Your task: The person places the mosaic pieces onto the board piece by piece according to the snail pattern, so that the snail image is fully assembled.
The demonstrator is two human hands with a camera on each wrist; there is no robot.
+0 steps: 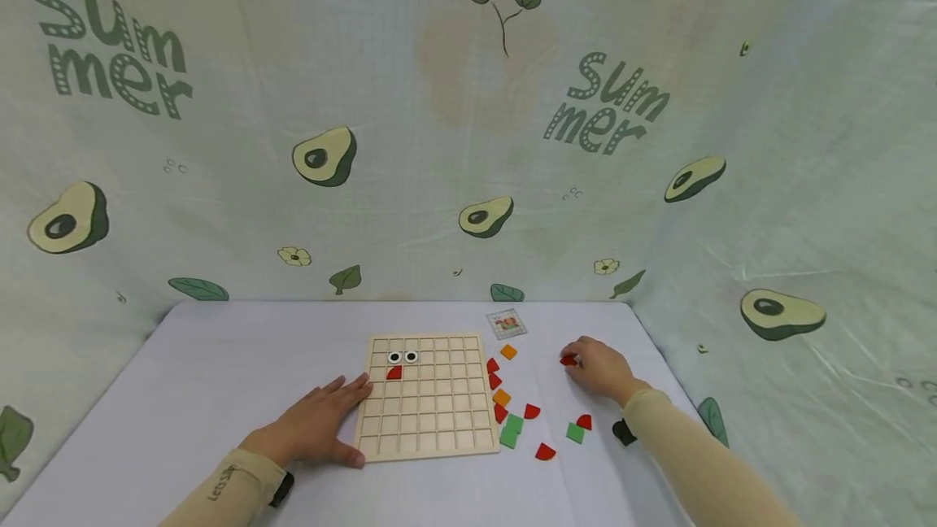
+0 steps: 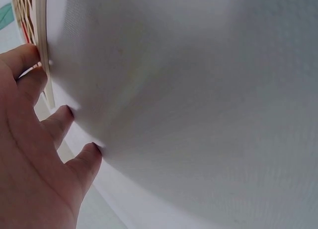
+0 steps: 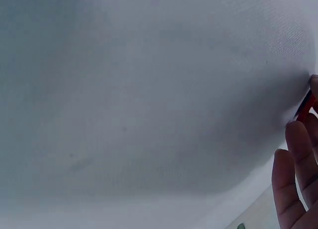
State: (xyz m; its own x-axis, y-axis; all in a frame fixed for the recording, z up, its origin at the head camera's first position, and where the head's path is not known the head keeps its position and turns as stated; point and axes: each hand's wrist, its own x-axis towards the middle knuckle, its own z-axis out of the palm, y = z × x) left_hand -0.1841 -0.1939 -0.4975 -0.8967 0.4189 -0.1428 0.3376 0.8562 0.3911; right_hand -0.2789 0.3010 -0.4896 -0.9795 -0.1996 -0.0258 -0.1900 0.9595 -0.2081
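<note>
A pale wooden grid board (image 1: 432, 402) lies on the white table. Set in its upper left cells are two eye tiles (image 1: 403, 357) with a red quarter-round tile (image 1: 394, 372) just beneath. Against the board's left edge rests my left hand (image 1: 318, 420), its fingers spread, the fingertips touching the frame. My right hand (image 1: 600, 370) is to the right of the board, low over the table, and pinches a red tile (image 1: 568, 360) between thumb and fingers. In the right wrist view that red tile (image 3: 306, 107) shows only at the right border, partly hidden by the fingers.
Loose red, orange and green tiles (image 1: 510, 435) lie along the board's right side, some overlapping. A red tile (image 1: 584, 422) touches a green square (image 1: 575, 433) nearer the right forearm. Behind the board's right corner lies a small picture card (image 1: 507, 324). A printed cloth wall (image 1: 410, 250) closes the back.
</note>
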